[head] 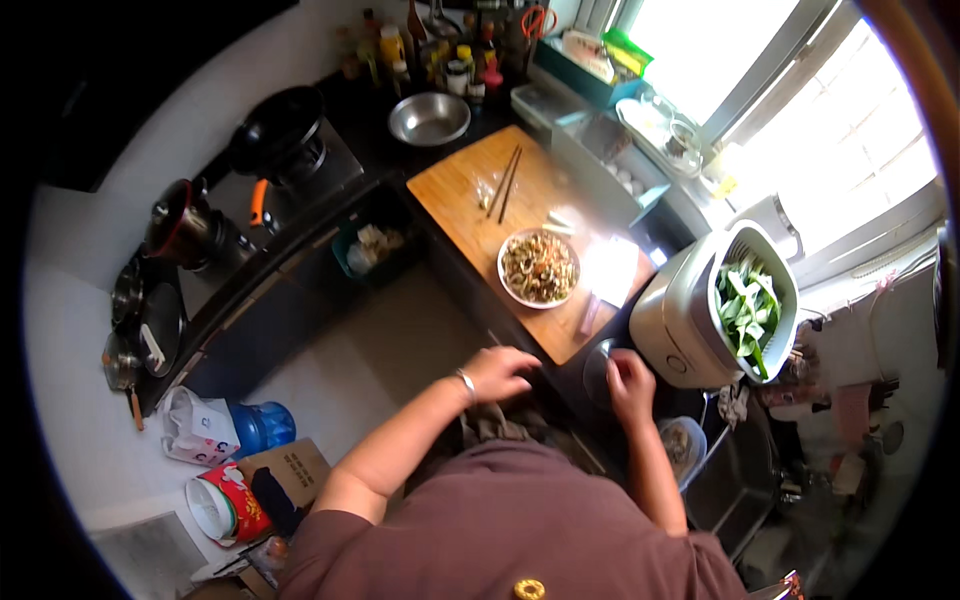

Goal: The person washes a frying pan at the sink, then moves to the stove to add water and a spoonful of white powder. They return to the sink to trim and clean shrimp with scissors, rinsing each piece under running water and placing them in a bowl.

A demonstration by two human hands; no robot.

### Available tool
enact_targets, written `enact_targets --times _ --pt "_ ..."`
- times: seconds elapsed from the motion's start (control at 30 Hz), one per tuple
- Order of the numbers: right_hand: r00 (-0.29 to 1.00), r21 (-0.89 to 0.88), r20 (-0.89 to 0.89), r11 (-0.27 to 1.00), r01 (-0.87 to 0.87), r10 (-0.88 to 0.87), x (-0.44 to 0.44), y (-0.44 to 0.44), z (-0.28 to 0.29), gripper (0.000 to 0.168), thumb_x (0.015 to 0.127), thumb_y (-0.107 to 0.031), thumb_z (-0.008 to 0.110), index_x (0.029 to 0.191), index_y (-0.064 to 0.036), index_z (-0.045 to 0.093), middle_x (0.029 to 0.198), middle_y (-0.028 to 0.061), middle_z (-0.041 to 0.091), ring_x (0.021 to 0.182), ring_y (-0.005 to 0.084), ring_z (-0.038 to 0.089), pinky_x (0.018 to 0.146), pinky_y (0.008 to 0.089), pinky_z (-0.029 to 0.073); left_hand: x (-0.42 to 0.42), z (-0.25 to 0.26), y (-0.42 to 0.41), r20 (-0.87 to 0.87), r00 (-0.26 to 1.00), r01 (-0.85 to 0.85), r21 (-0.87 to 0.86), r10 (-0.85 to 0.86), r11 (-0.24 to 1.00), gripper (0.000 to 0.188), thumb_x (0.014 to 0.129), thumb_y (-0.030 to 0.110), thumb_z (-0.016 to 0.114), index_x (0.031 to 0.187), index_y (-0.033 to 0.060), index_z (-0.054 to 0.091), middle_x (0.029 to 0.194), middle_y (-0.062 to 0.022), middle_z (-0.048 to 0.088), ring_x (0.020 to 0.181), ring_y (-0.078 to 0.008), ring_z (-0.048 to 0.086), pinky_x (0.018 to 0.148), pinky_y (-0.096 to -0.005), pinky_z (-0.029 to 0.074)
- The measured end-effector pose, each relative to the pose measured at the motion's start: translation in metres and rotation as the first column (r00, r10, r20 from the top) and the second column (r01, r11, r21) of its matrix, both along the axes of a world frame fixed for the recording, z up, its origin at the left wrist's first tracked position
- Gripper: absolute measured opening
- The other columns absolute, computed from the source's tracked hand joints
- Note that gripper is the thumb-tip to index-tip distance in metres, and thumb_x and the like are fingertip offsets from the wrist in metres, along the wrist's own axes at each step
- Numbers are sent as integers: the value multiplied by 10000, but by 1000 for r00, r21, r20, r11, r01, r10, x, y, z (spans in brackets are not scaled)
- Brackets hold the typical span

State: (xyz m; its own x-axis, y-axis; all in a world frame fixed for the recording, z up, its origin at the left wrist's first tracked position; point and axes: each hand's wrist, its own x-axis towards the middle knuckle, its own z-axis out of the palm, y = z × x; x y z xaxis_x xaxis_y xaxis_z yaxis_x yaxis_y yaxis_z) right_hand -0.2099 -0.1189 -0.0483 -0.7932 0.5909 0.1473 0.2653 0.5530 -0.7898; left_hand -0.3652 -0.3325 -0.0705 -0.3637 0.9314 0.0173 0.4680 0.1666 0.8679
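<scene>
My left hand [501,374], with a bracelet at the wrist, hangs in front of the counter edge; its fingers are apart and nothing shows in it. My right hand [631,382] is over a round dark metal lid or dish [598,373], its fingers bent at the rim; whether it grips this is unclear. Beyond both hands a bowl of chopped mixed food [540,268] sits on the wooden cutting board [450,176]. Behind the bowl lie a pair of chopsticks [510,184] and white vegetable pieces [559,223]. A cleaver [611,271] with a pinkish handle rests at the board's right side.
To the right, leafy greens [748,311] fill a basket on a cream appliance [664,330]; a sink [731,480] is beyond my right arm. A steel bowl [429,119] stands behind the board. A wok [277,131] and a pot [178,225] are on the stove at left.
</scene>
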Motion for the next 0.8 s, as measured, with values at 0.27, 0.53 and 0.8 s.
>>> enact_targets --times 0.27,0.53,0.8 --pt "847 -632 470 765 127 248 -144 17 -60 149 815 -64 479 705 24 529 563 72 521 444 148 510 409 257 428 -111 -25 -74 249 859 -452 -41 447 891 341 711 15 633 1046 23 569 938 -66 597 870 -136 578 794 -259 456" --pt "945 -940 224 202 274 -238 -143 -22 -91 162 833 -47 457 980 8 496 805 82 574 658 187 585 644 334 533 -217 -49 -121 289 735 -577 -209 613 790 317 742 20 628 1052 16 558 895 -55 609 848 -113 574 772 -249 461" --pt "870 -857 187 358 372 -456 -170 -38 -85 154 824 -60 465 936 30 521 797 81 581 604 157 583 522 272 530 -311 -52 -70 415 781 -446 -151 466 882 281 752 33 627 1023 4 559 871 -58 606 821 -113 575 755 -241 460"
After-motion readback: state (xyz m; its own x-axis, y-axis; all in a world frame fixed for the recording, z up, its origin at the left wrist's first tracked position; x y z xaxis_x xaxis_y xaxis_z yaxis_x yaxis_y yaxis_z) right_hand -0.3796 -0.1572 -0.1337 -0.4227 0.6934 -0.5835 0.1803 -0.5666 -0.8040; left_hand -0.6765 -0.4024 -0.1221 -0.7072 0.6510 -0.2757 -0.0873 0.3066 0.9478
